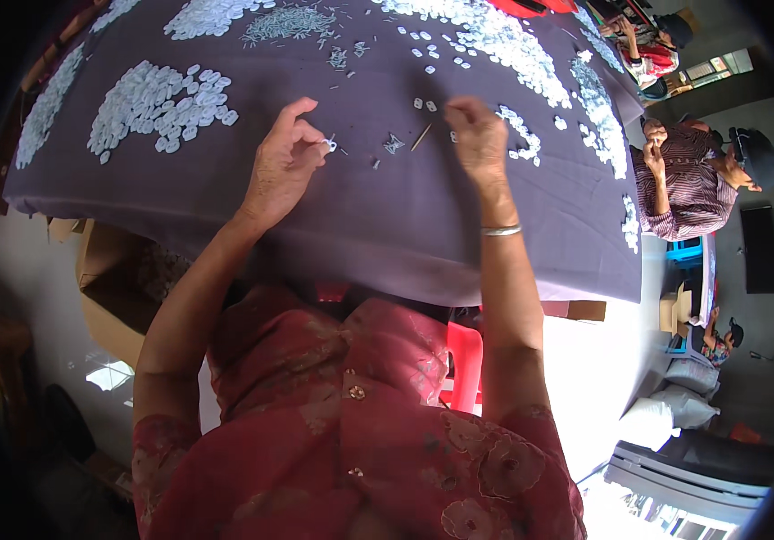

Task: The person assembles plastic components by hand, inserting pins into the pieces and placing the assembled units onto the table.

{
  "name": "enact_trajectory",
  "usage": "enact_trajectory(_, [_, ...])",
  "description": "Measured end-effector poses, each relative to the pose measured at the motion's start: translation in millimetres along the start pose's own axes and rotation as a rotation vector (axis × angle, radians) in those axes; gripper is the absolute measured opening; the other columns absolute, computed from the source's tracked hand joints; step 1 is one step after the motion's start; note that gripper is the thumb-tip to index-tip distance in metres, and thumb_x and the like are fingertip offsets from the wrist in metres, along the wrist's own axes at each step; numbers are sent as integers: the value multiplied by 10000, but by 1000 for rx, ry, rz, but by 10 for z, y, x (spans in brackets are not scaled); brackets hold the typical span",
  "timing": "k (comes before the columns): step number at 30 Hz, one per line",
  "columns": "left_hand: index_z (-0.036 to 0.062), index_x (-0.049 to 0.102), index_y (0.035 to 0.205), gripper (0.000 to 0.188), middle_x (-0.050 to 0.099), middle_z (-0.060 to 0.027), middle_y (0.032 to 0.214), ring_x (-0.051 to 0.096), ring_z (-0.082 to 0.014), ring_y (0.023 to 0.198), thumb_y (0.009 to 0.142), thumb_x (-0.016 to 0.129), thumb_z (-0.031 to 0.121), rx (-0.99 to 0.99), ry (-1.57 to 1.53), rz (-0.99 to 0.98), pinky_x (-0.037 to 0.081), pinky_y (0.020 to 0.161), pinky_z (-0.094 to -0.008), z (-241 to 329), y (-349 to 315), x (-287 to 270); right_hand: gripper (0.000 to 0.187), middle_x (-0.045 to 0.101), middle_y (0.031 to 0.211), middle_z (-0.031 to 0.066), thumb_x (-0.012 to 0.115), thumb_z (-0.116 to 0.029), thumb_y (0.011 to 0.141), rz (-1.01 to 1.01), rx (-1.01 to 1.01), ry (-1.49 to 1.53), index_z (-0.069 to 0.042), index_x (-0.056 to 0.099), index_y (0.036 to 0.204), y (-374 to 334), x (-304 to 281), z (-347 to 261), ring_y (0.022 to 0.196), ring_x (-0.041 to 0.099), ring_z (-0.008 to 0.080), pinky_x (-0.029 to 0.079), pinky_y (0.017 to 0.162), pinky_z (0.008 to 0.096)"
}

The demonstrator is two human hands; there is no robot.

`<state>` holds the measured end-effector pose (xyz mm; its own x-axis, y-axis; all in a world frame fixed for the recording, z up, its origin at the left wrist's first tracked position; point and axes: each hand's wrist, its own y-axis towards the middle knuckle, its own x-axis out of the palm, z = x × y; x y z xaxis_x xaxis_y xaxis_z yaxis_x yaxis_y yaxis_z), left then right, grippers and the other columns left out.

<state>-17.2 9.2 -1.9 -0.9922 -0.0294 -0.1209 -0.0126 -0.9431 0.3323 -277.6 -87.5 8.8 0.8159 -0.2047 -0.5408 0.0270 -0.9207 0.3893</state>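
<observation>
Between the thumb and fingers of my left hand [283, 166] is a small white plastic piece [329, 145], with a thin nail-like pin [343, 151] showing beside it. My right hand [479, 139] is closed in a pinch above the cloth; whatever its fingertips hold is too small to make out. Two loose white plastic pieces [425, 104] lie just left of it, and a thin wooden stick [421, 137] points toward it. A little heap of grey nails [393, 144] rests between my hands, with a single small part [375, 164] nearer me.
A dark purple cloth [351, 216] covers the table. White pieces form a big pile [162, 103] at left and a long band [513, 49] at far right. Grey nails [288, 25] are heaped at the back. An open cardboard box [108, 288] stands below left. Another person [688, 175] sits at right.
</observation>
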Motion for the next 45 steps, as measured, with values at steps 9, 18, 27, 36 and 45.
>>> enact_trajectory(9, [13, 404, 1259, 447, 582, -21, 783, 565, -94, 673, 844, 571, 12, -34, 9, 44, 471, 674, -229, -13, -3, 6, 201, 678, 704, 98, 681, -246, 752, -34, 65, -374, -67, 711, 837, 235, -387, 160, 624, 652, 218, 505, 622, 325])
enact_trajectory(18, [18, 403, 1246, 427, 582, -27, 780, 561, -95, 685, 852, 566, -5, -45, -14, 34, 467, 688, -234, 18, -11, 9, 228, 666, 699, 65, 723, -246, 692, -218, 262, -431, -51, 709, 809, 316, -346, 87, 653, 627, 154, 491, 639, 300])
enact_trajectory(27, [37, 410, 1260, 434, 570, -21, 795, 549, -89, 701, 859, 567, -18, -26, -32, 33, 466, 675, -229, 14, -24, -9, 114, 633, 727, 15, 676, -89, 809, -131, 16, 14, -14, 648, 890, 43, -151, 62, 648, 571, 93, 466, 612, 229])
enact_trajectory(36, [41, 410, 1268, 439, 558, -15, 816, 547, -81, 715, 863, 568, -18, -5, -83, 26, 462, 661, -223, -17, -19, 33, 147, 602, 834, 22, 641, -54, 850, -515, 241, 638, -9, 623, 988, -90, 373, -676, 660, 515, 74, 433, 626, 208])
enact_trajectory(45, [23, 414, 1244, 445, 584, -56, 791, 573, -133, 704, 831, 579, -9, 49, -14, 48, 481, 683, -278, -64, -17, 0, 124, 605, 795, 42, 625, -50, 853, -522, 290, 810, 19, 636, 956, -215, 605, -737, 583, 499, 63, 440, 532, 218])
